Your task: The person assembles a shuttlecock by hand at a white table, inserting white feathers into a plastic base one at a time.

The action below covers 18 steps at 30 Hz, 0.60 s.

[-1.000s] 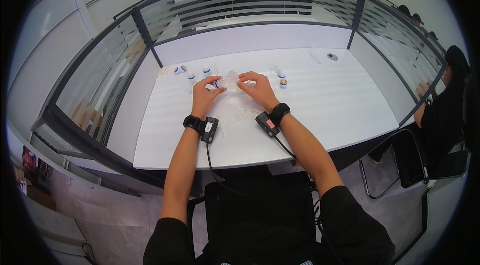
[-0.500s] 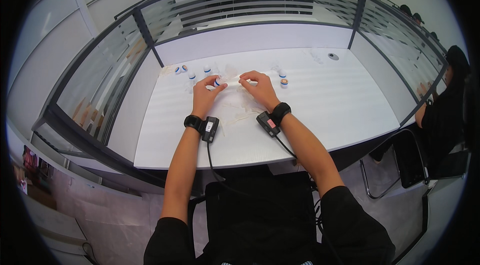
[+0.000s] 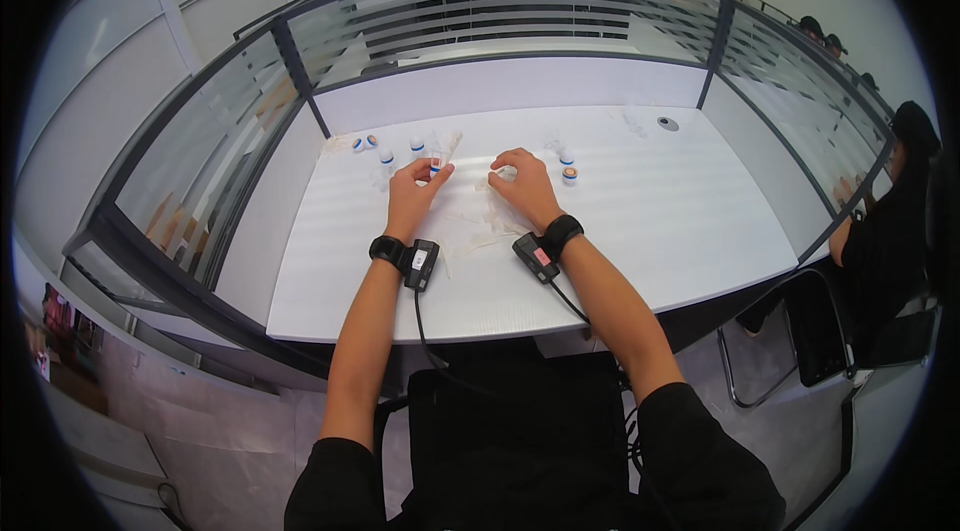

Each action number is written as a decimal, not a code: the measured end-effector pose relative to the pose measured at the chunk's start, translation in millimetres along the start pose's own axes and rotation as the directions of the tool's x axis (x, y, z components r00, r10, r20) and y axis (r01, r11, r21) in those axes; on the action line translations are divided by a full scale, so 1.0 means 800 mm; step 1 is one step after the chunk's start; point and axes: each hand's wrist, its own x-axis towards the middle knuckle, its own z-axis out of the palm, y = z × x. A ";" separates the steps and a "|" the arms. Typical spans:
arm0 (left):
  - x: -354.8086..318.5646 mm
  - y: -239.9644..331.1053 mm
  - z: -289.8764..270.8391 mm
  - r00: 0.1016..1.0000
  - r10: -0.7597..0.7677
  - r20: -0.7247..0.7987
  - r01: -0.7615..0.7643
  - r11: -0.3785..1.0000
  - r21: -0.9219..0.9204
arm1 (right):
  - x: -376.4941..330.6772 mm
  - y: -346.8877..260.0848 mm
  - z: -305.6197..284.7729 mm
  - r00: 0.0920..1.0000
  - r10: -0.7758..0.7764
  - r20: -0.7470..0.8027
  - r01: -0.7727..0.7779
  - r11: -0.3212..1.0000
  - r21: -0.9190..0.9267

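My left hand [image 3: 413,198] grips a small white-and-blue container [image 3: 436,167] between thumb and fingers. From its top a wisp of clear plastic film [image 3: 455,144] sticks up. To the right, my right hand [image 3: 525,189] is curled into a pinch, apart from the container; whatever its fingertips hold is too small to make out. Under and between the hands, thin translucent scraps [image 3: 487,219] lie on the white desk [image 3: 600,261]. Beyond my left hand stand two similar containers, one farther back [image 3: 417,145] and one nearer [image 3: 387,159].
Two more small containers [image 3: 364,144] lie at the far left. Right of my right hand are another two [image 3: 569,174], with crumpled film [image 3: 556,145] behind. A partition [image 3: 500,86] encloses the desk. A person in black [image 3: 890,211] sits beyond the right panel, near a chair [image 3: 815,321].
My right hand has drawn slightly right, widening the gap to my left hand. The film above the container now stands narrower and upright. My left hand keeps its grip.
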 end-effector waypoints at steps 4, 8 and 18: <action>-0.001 -0.003 -0.001 1.000 -0.022 0.010 0.022 1.000 -0.002 | -0.004 -0.003 -0.001 0.997 0.017 0.076 -0.008 0.993 -0.116; 0.002 -0.016 -0.004 1.000 0.014 0.010 -0.014 1.000 0.000 | -0.004 -0.003 0.001 0.991 0.028 0.128 -0.001 0.979 -0.202; 0.003 -0.009 0.000 0.997 -0.068 0.048 0.072 0.994 -0.077 | -0.005 0.000 0.000 0.993 0.040 0.111 -0.023 0.987 -0.157</action>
